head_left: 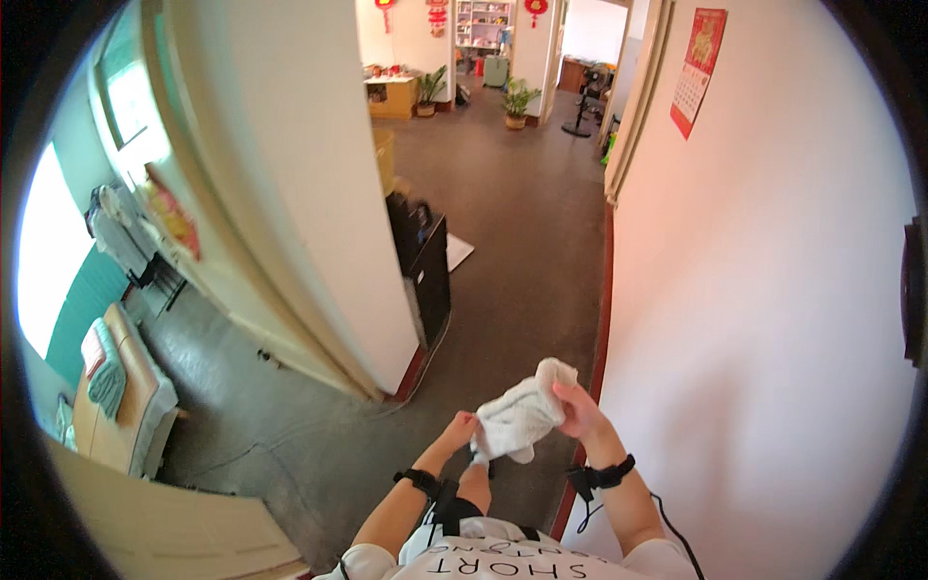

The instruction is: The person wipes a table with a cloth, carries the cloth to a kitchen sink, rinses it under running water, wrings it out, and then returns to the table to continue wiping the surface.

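A bunched white cloth point(517, 420) hangs between my two hands in front of my body, above the dark floor. My left hand point(462, 428) is closed on its lower left edge. At the cloth's upper right, my right hand point(578, 410) grips it with the fingers partly hidden behind the fabric. One end of the cloth folds over above the right hand. Both wrists wear black straps, and a thin black cable runs along my right arm.
A white wall with a hanging calendar point(698, 72) rises at right. Left of the corridor stand a wall corner and a black cabinet point(425, 280). A bed point(126, 396) lies through the doorway at left. Potted plants point(519, 100) and a fan point(583, 104) stand farther off. A cable point(290, 437) crosses the floor.
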Tool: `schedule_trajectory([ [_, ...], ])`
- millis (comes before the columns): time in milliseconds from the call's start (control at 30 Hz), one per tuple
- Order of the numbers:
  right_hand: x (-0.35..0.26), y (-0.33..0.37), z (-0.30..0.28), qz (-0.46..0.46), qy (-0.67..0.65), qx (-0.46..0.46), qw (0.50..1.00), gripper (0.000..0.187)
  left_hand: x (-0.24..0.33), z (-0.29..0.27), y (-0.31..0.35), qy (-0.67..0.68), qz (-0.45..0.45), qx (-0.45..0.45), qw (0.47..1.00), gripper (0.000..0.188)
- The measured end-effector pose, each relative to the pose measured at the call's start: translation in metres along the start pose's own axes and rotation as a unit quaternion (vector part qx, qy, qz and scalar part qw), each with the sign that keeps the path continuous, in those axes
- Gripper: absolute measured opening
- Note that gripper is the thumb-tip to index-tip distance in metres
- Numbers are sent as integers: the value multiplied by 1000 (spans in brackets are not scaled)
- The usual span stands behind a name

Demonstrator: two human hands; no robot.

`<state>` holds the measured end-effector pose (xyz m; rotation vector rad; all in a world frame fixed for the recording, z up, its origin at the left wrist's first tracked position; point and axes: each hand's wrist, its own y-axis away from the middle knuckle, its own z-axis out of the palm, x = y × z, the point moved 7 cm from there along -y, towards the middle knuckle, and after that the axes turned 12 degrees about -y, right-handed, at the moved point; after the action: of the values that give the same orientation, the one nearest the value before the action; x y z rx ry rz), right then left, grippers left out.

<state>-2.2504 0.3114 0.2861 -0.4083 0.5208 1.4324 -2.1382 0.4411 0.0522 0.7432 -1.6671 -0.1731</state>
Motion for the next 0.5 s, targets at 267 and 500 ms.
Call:
schedule_trajectory([
  [267,-137,-97,-94,-50,-8,144,988,37,140,7,-193,252,57,-194,946,35],
  [500,-272,-141,-161,-147,-75,213,963,36,277,5,-301,166,72,-296,938,52],
])
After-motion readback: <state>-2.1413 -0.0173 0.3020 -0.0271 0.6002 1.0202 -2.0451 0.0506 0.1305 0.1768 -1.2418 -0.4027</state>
